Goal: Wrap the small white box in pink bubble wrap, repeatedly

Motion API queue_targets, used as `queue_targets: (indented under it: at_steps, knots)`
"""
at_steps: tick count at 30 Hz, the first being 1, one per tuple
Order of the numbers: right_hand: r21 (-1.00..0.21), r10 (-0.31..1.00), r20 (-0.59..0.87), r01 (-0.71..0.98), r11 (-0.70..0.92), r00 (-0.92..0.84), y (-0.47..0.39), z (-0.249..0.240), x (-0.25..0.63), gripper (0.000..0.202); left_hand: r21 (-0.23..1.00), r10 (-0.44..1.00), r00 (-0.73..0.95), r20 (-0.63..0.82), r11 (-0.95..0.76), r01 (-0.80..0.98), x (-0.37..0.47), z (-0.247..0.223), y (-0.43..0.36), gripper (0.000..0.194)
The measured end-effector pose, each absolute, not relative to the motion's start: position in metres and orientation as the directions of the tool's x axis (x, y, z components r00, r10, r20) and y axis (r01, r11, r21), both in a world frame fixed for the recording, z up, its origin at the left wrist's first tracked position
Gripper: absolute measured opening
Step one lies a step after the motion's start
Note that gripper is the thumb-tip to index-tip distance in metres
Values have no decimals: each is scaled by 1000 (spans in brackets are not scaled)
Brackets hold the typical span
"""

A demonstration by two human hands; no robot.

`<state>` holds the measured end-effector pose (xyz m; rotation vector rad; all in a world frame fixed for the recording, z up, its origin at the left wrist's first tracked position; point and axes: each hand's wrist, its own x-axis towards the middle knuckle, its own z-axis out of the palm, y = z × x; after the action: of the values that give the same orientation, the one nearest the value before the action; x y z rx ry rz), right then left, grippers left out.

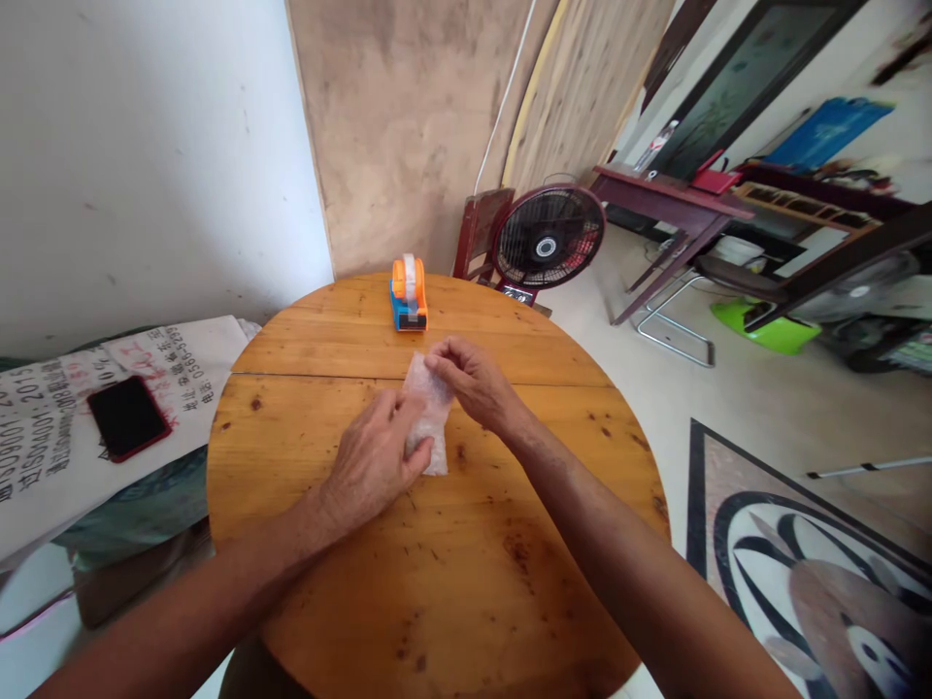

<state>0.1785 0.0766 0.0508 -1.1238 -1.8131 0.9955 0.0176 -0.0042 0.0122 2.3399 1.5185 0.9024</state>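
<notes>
A narrow piece of translucent bubble wrap [435, 427] lies at the middle of the round wooden table [510, 592]. My left hand [375, 451] grips its left side, the thumb across the lower part and the fingers higher up. At the upper right edge of the wrap, my right hand [473, 383] pinches it between thumb and curled fingers. Whether anything is inside the wrap cannot be made out. Beyond my hands, near the table's far edge, stands an orange and blue tape dispenser [410, 294] with a roll of clear tape.
To the left, a black phone with a red edge [129, 417] lies on a white printed sack [196, 354]. A fan [548, 238] stands behind the table at the right, in front of a wooden chair [481, 228]. Farther right is a dark red desk [674, 199].
</notes>
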Motion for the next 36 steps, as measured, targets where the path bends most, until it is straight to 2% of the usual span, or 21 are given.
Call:
queue_targets:
  at_steps: [4,6,8,10,13,17,20,23,26,29,31,33,36]
  knots:
    - [-865,898,256,329,378,-357,57,55,183,22,583,934,111,340,-302,754,17,10,-2,48]
    - [-833,887,270,371,410,-374,45,58,185,20,657,940,105,325,-305,689,16,7,0,63]
    - [-789,875,280,425,444,-395,32,59,187,18,730,946,133,294,-312,608,14,2,3,69]
    - [-733,857,305,473,489,-415,19,58,188,16,790,950,176,259,-314,527,13,-2,5,63]
    - [-655,835,355,526,543,-420,1,49,189,16,829,936,238,259,-342,443,11,-5,7,41]
    - [-612,841,391,577,541,-374,-16,36,188,18,802,896,316,313,-427,417,12,0,8,14]
    - [-620,866,373,604,500,-333,-20,34,186,21,813,906,338,256,-391,432,11,9,7,12]
    - [-612,887,331,642,462,-323,-20,37,185,24,855,912,380,152,-314,412,4,16,7,19]
    - [-595,890,303,661,457,-341,-20,37,187,24,879,851,509,131,-337,337,-10,20,9,34]
    - [-560,868,330,663,496,-371,-24,32,187,22,798,760,635,143,-467,380,-25,19,9,65]
    - [-485,823,386,667,566,-418,-28,27,187,19,726,730,674,117,-526,443,-30,15,9,82]
    - [-378,751,451,660,650,-482,-34,23,185,18,680,724,681,107,-553,481,-31,12,9,85]
    - [-267,665,501,632,728,-555,-40,17,184,17,646,720,673,168,-596,477,-27,6,10,70]
